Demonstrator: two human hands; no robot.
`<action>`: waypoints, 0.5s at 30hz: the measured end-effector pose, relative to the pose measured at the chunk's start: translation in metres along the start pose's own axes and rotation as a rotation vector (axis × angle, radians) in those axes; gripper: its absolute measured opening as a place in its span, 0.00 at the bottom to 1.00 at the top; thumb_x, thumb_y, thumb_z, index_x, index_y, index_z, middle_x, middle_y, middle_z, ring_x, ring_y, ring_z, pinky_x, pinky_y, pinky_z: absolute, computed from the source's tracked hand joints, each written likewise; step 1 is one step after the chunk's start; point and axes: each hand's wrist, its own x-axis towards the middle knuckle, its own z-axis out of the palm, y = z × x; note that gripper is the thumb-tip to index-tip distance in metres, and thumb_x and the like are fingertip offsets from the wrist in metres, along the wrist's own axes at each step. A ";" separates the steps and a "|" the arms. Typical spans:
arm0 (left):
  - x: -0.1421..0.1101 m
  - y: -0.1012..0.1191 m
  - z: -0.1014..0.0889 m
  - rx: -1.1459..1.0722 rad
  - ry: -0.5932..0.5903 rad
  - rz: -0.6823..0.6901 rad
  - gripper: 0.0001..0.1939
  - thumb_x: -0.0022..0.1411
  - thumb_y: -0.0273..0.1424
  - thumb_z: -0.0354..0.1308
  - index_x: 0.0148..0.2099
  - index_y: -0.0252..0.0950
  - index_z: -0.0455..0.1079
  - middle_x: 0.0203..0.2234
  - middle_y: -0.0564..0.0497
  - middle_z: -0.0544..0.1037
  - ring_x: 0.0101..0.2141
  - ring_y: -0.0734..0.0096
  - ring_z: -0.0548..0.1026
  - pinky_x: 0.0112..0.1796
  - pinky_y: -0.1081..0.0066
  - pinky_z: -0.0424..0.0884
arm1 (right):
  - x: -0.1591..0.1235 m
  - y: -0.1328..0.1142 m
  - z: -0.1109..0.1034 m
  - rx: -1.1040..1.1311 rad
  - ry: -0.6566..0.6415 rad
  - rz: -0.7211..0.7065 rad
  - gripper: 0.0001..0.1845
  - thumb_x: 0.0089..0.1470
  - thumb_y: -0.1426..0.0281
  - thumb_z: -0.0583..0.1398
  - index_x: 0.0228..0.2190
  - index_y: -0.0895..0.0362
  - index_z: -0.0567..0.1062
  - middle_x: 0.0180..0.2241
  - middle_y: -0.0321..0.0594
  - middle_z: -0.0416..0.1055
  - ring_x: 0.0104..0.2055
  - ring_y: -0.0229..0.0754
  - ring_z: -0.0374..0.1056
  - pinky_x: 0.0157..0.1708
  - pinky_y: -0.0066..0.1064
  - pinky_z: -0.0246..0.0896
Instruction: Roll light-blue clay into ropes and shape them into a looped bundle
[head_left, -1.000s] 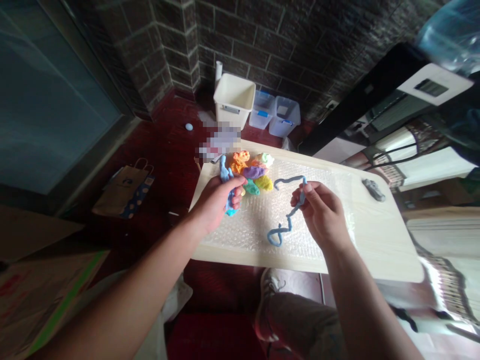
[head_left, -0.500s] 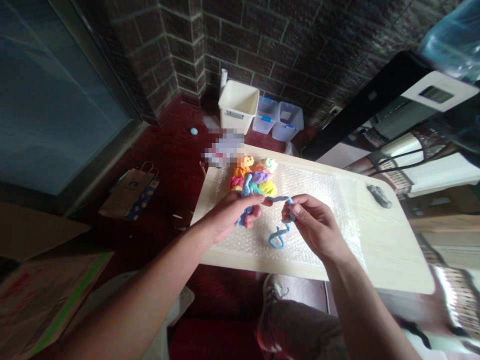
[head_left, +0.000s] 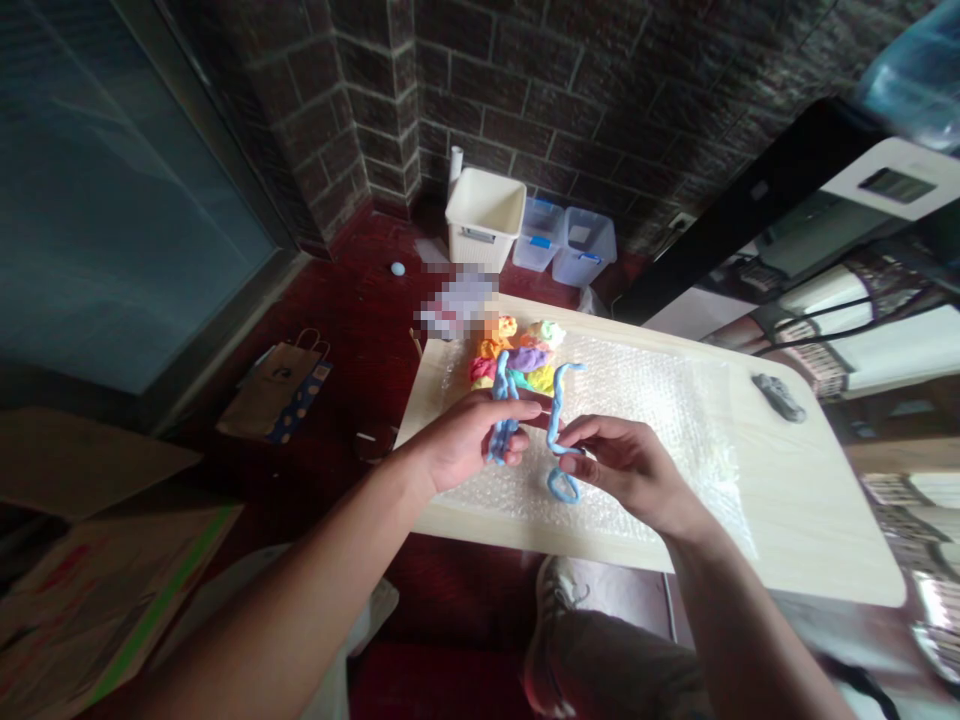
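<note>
My left hand (head_left: 469, 435) is closed around a light blue clump of modelling clay (head_left: 503, 372), which sticks out above and below the fingers. A long thin rope of the same blue clay (head_left: 556, 400) is pinched between the thumb and fingers of my right hand (head_left: 630, 468). Its upper part stands up near my left fingertips, while a loop (head_left: 563, 487) hangs below. Whether the rope touches my left hand, I cannot tell. Behind my hands lie several clay lumps, among them orange (head_left: 495, 342), purple (head_left: 528, 359), red (head_left: 481, 371) and yellow (head_left: 541, 379) ones.
Bubble wrap (head_left: 637, 400) covers part of the pale table (head_left: 817, 490). A grey lump (head_left: 778, 397) lies on the table's right. Beyond the table stand a cream bin (head_left: 480, 235) and two clear boxes (head_left: 585, 250). A paper bag (head_left: 259, 390) is on the floor at left.
My hands have come together, the right one moving left with the blue rope. The rope's free end swung from lying leftward to standing upright. The view has shifted slightly.
</note>
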 end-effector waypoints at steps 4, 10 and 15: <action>-0.002 0.000 0.002 0.089 -0.003 0.051 0.16 0.52 0.31 0.78 0.41 0.31 0.79 0.30 0.52 0.76 0.25 0.82 0.66 0.26 0.75 0.59 | 0.000 0.004 -0.001 0.008 -0.033 0.020 0.07 0.56 0.66 0.73 0.36 0.55 0.84 0.33 0.40 0.80 0.35 0.41 0.73 0.37 0.33 0.68; -0.002 -0.001 0.004 0.113 -0.018 0.118 0.21 0.47 0.30 0.81 0.41 0.32 0.78 0.32 0.50 0.78 0.30 0.75 0.71 0.27 0.73 0.59 | 0.000 0.009 -0.003 -0.002 -0.060 0.006 0.08 0.57 0.66 0.73 0.38 0.54 0.84 0.35 0.41 0.80 0.37 0.41 0.72 0.40 0.33 0.66; -0.003 -0.001 0.005 0.123 0.002 0.116 0.22 0.46 0.31 0.81 0.41 0.32 0.78 0.32 0.50 0.79 0.32 0.73 0.72 0.27 0.72 0.58 | 0.000 0.010 -0.004 -0.007 -0.068 0.010 0.07 0.57 0.66 0.73 0.38 0.53 0.84 0.36 0.40 0.81 0.39 0.42 0.72 0.41 0.33 0.66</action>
